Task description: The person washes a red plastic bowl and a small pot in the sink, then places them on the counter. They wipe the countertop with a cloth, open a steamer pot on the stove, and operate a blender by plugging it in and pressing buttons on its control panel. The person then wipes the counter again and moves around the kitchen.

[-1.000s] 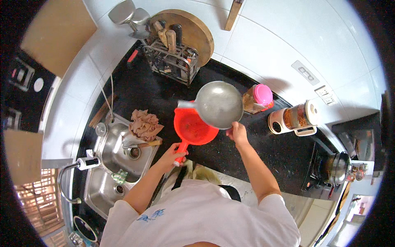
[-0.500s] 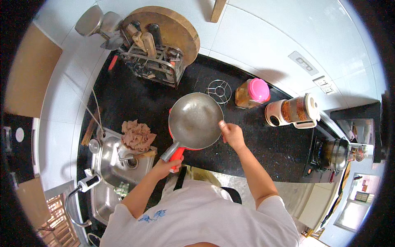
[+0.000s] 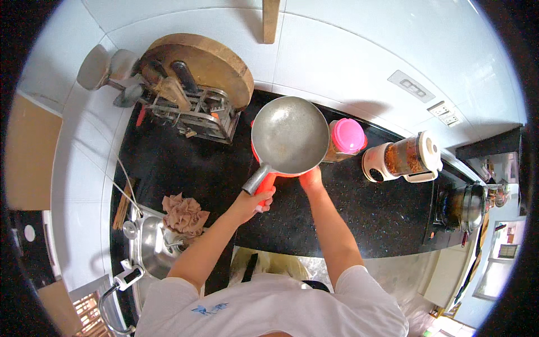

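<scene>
A grey frying pan point(image 3: 289, 135) sits nested on top of a red pan point(image 3: 266, 189), whose rim and handle show beneath it. My left hand point(image 3: 251, 204) is wrapped round the red handle, just under the grey handle. At the near right rim, my right hand point(image 3: 312, 180) grips the red pan's edge; most of its fingers are hidden under the pans. Both pans are held over the black counter point(image 3: 365, 224) toward the back wall, overlapping the view of a jar with a pink lid point(image 3: 348, 136).
At the back left stand a metal knife rack point(image 3: 216, 121) and a round wooden board point(image 3: 230, 62). A crumpled brownish cloth point(image 3: 185, 216) lies by the steel sink point(image 3: 152, 241). To the right are a white blender point(image 3: 401, 157) and a pot point(image 3: 469, 208) on a stove.
Both hands have carried the stacked pans away from me, toward the back wall and slightly right. My right hand has shifted from the grey pan's right rim to lower under the near edge.
</scene>
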Motion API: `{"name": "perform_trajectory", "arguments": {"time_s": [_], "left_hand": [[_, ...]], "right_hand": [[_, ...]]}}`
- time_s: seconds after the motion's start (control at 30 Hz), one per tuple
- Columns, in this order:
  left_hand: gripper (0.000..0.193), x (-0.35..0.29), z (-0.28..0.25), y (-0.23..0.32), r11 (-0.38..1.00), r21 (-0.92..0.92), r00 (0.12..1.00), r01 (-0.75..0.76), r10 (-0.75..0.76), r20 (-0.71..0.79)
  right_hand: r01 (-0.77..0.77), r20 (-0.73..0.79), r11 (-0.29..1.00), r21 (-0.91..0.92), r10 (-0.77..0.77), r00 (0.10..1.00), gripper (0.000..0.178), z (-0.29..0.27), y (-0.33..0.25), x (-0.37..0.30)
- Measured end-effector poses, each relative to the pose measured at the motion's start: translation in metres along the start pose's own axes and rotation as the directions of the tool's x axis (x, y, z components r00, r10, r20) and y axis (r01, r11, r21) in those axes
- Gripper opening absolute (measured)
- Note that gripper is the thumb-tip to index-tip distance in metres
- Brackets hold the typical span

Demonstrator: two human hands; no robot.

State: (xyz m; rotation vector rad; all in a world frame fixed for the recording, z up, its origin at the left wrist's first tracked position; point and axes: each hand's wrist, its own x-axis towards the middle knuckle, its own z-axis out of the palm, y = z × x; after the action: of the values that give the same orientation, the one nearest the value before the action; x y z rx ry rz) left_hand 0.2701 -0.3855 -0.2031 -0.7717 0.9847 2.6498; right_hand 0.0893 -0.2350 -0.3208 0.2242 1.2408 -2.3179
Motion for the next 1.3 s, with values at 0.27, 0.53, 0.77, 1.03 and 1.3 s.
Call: {"name": "perform_trajectory", "arguments": {"time_s": [0.27,0.53,0.77,1.03,1.3], "left_hand": [[0.039,0.052,0.013,0.011,0.997,0.045,0.998,-0.058,0.058,0.009],[0.032,0.065,0.018,0.028,0.985,0.161,0.997,-0.061,0.066,-0.025],[0.04,0.072,0.008,0.033,0.966,0.235,0.99,-0.11,0.128,-0.059],[0.046,0.07,0.021,0.033,0.954,0.251,0.987,-0.162,0.153,0.057],[0.036,-0.028,-0.029,-0.041,0.804,0.576,0.768,-0.146,0.46,-0.446]], "right_hand": [[-0.176,0.061,0.973,0.15,0.169,0.984,0.073,0.028,0.005,-0.017],[-0.143,0.096,0.964,0.223,0.124,0.988,0.058,0.028,0.009,-0.002],[-0.2,0.053,0.943,0.266,0.193,0.98,0.052,0.034,0.0,0.007],[-0.162,-0.268,0.98,-0.118,0.126,0.955,0.043,0.002,-0.001,-0.022],[0.037,0.024,0.668,-0.743,-0.029,0.999,0.023,-0.014,0.025,-0.14]]}}
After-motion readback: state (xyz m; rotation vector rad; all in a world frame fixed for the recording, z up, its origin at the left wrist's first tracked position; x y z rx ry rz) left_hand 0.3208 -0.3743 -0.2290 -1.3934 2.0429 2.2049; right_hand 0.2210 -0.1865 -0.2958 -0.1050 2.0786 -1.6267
